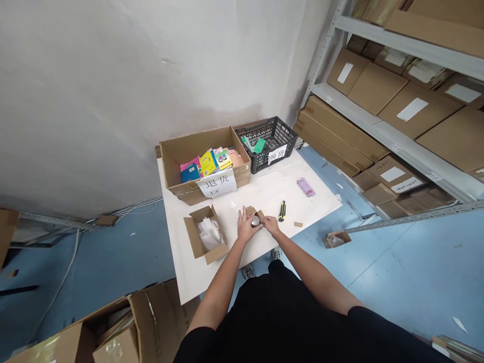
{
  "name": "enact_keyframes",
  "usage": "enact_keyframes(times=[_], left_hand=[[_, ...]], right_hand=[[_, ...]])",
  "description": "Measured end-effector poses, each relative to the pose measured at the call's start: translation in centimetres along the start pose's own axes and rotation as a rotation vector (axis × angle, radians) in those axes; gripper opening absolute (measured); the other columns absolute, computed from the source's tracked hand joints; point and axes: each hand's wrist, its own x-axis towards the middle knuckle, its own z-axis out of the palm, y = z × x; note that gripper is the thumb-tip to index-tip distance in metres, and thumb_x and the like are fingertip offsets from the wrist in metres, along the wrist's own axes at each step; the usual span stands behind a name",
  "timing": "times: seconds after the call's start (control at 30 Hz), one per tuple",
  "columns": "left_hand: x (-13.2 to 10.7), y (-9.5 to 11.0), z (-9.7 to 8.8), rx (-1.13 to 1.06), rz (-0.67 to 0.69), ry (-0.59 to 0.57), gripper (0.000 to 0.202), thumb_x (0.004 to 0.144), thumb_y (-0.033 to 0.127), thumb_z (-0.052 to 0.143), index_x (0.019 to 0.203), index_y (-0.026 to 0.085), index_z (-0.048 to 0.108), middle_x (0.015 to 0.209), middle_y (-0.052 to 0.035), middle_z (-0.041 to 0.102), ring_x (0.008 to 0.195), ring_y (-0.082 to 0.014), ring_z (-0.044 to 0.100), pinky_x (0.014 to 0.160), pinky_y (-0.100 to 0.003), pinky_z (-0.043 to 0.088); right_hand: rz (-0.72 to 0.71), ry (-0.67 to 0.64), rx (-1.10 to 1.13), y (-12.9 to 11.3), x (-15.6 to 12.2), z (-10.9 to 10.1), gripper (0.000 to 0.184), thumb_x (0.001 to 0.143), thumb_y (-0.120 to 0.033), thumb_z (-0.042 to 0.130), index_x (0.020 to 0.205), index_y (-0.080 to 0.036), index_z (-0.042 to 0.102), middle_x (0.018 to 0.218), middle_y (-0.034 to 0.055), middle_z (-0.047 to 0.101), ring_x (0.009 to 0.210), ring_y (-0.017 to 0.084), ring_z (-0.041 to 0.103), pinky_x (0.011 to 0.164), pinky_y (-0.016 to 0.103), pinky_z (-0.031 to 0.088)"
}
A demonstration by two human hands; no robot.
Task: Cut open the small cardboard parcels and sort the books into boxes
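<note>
Near the table's front edge, a small cardboard box [250, 209] sits between my hands with its flaps up. A round, silvery-topped item [256, 221] shows in its opening; its kind is not clear. My left hand [245, 226] wraps the box's left side, thumb and fingers around it. At the right side, my right hand [271, 225] pinches a flap or edge of the box. A black and yellow utility knife [282, 211] lies just right of my right hand, and a small brown cardboard piece [298, 224] lies beyond it.
Left of my hands stands an open carton [193, 237] with white packing paper. Behind are a large carton [242, 174] of colourful packets and a black plastic crate [259, 164]. A blurred purple item [305, 187] lies on the white table [185, 275]. Shelves [378, 128] of cartons stand right.
</note>
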Motion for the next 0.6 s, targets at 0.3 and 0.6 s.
enact_keyframes(times=[0.3,0.6], left_hand=[[1.6,-2.5,-1.2,-0.449,-0.4,0.143,0.041,0.098,0.051,0.055,0.122,0.022,0.07,0.123,-0.012,0.076,0.129,-0.0312,0.064,0.109,-0.048,0.051],[2.9,-2.5,1.4,-0.623,-0.398,0.153,0.063,0.087,0.034,0.073,0.144,0.015,0.055,0.123,-0.0165,0.078,0.117,-0.0272,0.073,0.099,-0.045,0.059]], right_hand=[[0.014,-0.004,0.022,-0.3,-0.5,0.7,0.047,0.09,-0.063,0.053,0.077,-0.021,0.071,0.072,0.002,0.068,0.079,0.021,0.065,0.069,0.026,0.05],[-0.189,-0.091,0.072,0.0,-1.0,1.6,0.025,0.074,-0.034,0.074,0.096,-0.024,0.079,0.111,0.0076,0.074,0.106,0.025,0.068,0.103,0.042,0.053]])
